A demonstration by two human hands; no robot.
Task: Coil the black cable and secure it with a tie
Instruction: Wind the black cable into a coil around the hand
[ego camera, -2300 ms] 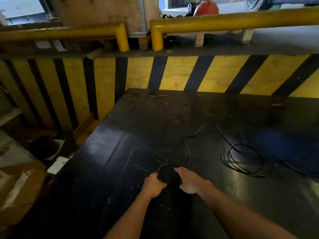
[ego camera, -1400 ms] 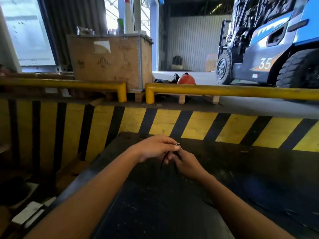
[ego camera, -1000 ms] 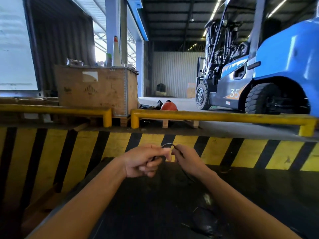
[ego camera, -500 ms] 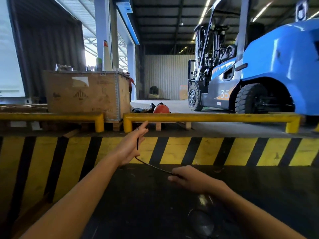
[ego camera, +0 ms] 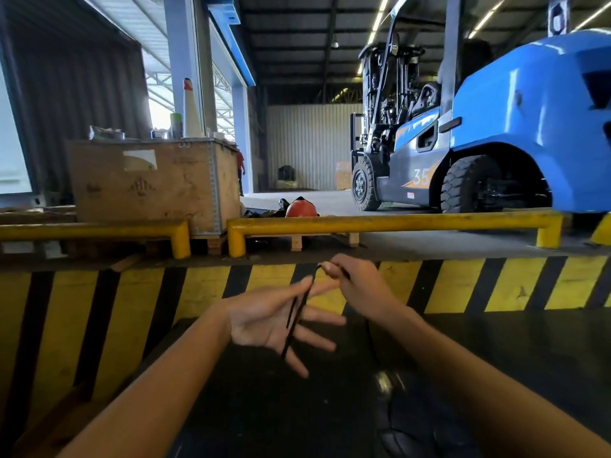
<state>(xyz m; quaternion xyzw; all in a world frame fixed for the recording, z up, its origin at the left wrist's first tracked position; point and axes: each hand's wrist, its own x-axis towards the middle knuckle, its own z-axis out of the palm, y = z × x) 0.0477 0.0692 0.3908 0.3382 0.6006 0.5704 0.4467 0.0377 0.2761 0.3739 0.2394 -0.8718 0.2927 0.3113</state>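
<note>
A thin black cable [ego camera: 295, 315] runs as a doubled strand across the palm of my left hand [ego camera: 271, 322], whose fingers are spread wide with the palm up. My right hand [ego camera: 358, 285] is just above and to the right, pinching the cable's upper end between thumb and forefinger. From there the cable drops down along my right forearm toward the dark tabletop [ego camera: 496, 352], where its lower run is lost against the black surface. No tie is visible.
A yellow and black striped barrier [ego camera: 463, 285] rises right behind my hands, topped by yellow pipe rails [ego camera: 380, 223]. Beyond stand a wooden crate [ego camera: 148, 183], an orange helmet [ego camera: 301, 209] and a blue forklift [ego camera: 496, 133].
My left hand has come down from near the rail and opened flat, palm up. My right hand has risen from the table and laid the cable across the left palm.
</note>
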